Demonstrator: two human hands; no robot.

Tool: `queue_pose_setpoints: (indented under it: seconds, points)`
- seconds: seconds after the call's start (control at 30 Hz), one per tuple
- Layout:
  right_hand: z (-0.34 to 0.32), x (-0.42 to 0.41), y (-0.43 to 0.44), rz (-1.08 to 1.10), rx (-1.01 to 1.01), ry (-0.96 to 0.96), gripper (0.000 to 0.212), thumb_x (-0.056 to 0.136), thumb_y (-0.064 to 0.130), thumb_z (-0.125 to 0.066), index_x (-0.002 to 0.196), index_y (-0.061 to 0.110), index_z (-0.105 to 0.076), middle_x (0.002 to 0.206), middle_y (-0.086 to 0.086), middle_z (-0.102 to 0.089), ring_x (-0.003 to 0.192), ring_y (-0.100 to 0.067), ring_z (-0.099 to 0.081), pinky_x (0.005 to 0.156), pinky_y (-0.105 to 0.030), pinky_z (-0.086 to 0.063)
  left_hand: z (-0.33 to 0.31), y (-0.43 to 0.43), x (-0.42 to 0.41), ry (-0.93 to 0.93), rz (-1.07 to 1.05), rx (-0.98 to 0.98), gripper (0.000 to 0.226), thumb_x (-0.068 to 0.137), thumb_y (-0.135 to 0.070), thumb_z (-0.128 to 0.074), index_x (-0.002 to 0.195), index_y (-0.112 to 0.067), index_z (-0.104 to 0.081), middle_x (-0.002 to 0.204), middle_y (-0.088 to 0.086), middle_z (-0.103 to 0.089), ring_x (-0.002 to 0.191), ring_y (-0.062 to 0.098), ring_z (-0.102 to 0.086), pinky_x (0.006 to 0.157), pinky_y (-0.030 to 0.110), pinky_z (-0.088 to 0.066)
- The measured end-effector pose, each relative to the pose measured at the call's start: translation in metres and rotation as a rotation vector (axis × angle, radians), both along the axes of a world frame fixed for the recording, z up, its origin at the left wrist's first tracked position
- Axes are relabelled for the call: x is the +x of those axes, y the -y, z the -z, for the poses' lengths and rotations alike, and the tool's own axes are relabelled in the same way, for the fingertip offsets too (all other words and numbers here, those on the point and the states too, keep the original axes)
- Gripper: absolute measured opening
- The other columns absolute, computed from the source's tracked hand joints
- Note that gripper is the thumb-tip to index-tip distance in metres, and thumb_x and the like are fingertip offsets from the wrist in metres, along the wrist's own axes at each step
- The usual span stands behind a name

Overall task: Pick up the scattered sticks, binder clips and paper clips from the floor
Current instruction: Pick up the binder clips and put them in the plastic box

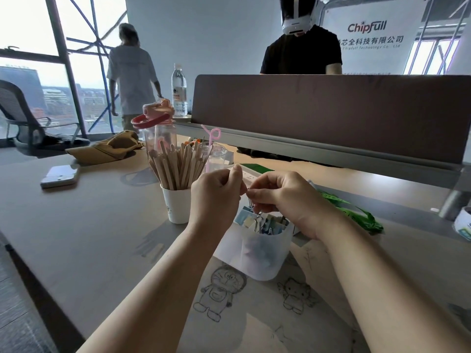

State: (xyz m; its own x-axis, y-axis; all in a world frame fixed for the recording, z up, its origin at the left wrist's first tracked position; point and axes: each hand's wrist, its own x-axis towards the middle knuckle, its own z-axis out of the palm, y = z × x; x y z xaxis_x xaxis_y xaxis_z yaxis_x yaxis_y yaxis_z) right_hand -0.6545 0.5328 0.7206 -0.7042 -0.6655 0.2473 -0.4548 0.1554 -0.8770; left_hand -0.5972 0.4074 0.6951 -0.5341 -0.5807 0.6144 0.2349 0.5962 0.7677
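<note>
Your left hand and your right hand are close together, fingertips almost touching. Both have curled fingers. They pinch a small metal clip between them. It is tiny and mostly hidden, so I cannot tell if it is a paper clip or a bit of a binder clip.

The clip is right at your fingertips. Just under your right hand is the cloudy plastic cup, and it already has binder clips in it. I think you are sorting this little one out so it can go in its place.

To do it well, hold it with your fingertips only. Do not squeeze hard, or the wire may bend or flick away. If it is stuck to another clip, hold one side with your left hand and wiggle it free slowly with your right. Keep both hands over the cup, so a dropped clip lands inside and not on the floor.

The thin wire that shows seems to run down from your fingers toward the cup, so its long way is up and down. Let it go that way, low end first.

The sticks are just past your left hand, in a white paper cup. They stand on end, tops up, and lean out like a fan. The binder clips below your right hand lie jumbled, with some wire loops pointing up at your fingers.
</note>
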Motion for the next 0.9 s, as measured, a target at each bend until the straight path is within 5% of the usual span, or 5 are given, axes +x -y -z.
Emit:
queue_pose_setpoints:
  seconds: [0.2, 0.33, 0.5, 0.8, 0.9]
  points:
    - [-0.001, 0.003, 0.001, 0.055, -0.062, -0.035, 0.007, 0.089, 0.016, -0.063, 0.084, 0.016, -0.068, 0.07, 0.001, -0.065, 0.061, -0.01, -0.059, 0.062, -0.023, -0.054, 0.0, -0.001, -0.002, -0.016, 0.017, 0.022, 0.045, 0.096, -0.026, -0.052, 0.052, -0.027, -0.06, 0.049, -0.012, -0.059, 0.05, 0.001, -0.057, 0.059, 0.022, -0.05]
    - [-0.003, 0.008, 0.002, 0.276, -0.222, -0.047, 0.01, 0.089, 0.017, -0.06, 0.081, 0.017, -0.066, 0.074, 0.0, -0.064, 0.069, -0.011, -0.058, 0.06, -0.021, -0.048, -0.004, 0.0, 0.0, -0.051, 0.13, 0.193, 0.045, 0.096, -0.023, -0.053, 0.053, -0.013, -0.062, 0.052, 0.0, -0.061, 0.056, 0.018, -0.056, 0.067, 0.042, -0.054]
    - [-0.024, 0.04, 0.005, 0.373, -0.246, -0.085, 0.013, 0.089, 0.015, -0.059, 0.077, 0.016, -0.064, 0.073, -0.003, -0.064, 0.067, -0.012, -0.056, 0.057, -0.023, -0.045, -0.04, 0.01, 0.03, -0.066, 0.249, 0.325, 0.047, 0.096, -0.023, -0.051, 0.051, -0.019, -0.063, 0.054, -0.001, -0.059, 0.054, 0.016, -0.052, 0.06, 0.032, -0.047]
    - [-0.032, 0.194, 0.088, 0.013, -0.131, -0.121, 0.016, 0.085, 0.011, -0.062, 0.085, -0.003, -0.068, 0.077, -0.02, -0.065, 0.071, -0.025, -0.056, 0.067, -0.038, -0.048, -0.028, 0.076, 0.252, 0.281, -0.084, 0.237, 0.024, 0.095, -0.016, -0.053, 0.072, -0.014, -0.058, 0.066, 0.005, -0.057, 0.052, 0.015, -0.049, 0.049, 0.022, -0.038]
    - [0.001, 0.272, 0.111, -0.195, 0.037, -0.222, 0.011, 0.083, 0.014, -0.061, 0.084, 0.005, -0.069, 0.076, -0.011, -0.066, 0.076, -0.027, -0.063, 0.067, -0.034, -0.052, -0.002, 0.094, 0.347, 0.383, -0.245, 0.289, 0.022, 0.094, -0.014, -0.053, 0.072, -0.012, -0.058, 0.066, 0.007, -0.055, 0.049, 0.015, -0.047, 0.043, 0.018, -0.036]
